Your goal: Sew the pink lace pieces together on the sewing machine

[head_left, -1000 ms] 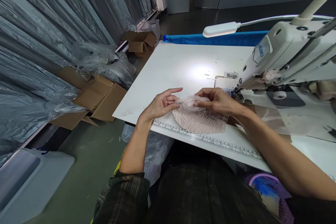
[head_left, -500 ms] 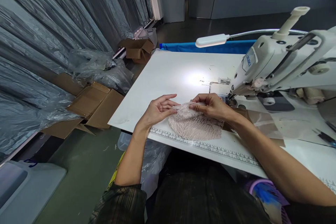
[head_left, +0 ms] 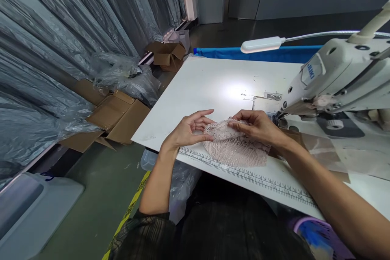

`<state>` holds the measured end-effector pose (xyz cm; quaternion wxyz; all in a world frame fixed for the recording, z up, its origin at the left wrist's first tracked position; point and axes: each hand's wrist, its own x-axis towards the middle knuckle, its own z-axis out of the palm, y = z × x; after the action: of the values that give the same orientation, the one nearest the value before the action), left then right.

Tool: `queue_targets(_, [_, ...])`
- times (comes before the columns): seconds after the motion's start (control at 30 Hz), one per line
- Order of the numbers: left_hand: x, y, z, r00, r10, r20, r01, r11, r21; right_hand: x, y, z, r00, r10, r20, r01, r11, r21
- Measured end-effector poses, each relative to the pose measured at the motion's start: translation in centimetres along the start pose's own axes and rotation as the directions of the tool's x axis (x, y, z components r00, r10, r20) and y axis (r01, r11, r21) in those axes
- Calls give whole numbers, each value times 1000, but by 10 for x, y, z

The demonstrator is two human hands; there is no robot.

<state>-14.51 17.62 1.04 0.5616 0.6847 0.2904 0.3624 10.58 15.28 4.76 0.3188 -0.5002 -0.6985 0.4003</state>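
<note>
Lace pc (head_left: 236,153) on white table (head_left: 189,93), L of sewing m/c (head_left: 341,75); L hand (head_left: 186,131) lightly holds its L edge, thumb v. fingers; R hand (head_left: 260,126) pinches top edge | m/c surrounds: lamp (head_left: 262,44) L; ruler strip (head_left: 250,177) near side, as is translucent sheet (head_left: 321,148), part-hidden by R forearm (head_left: 329,183); cartons (head_left: 131,124) well L

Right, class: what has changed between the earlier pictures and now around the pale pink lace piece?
On the left hand, the thumb has spread slightly downward from the fingers, and the folded upper band of the pale pink lace piece looks more open. Nothing was visibly let go; the right hand still pinches the lace. The white sewing machine and white table stayed put; the view merely shifted.
</note>
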Motion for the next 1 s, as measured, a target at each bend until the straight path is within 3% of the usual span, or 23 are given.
queue_targets(0.5, [2, -5, -1, 999, -39, -25, 36, 992, -117, -1, 0, 3, 999, -35, -37, 34, 999, -30])
queue_targets(0.87, [0, -3, -3, 999, -23, -29, 23, 1000, 10, -2, -1, 2, 996, -89, -5, 88, 995, -35])
queue_targets(1.0, [3, -1, -1, 996, 83, -30, -79, 989, 123, -2, -3, 3, 994, -107, 33, 109, 991, -73])
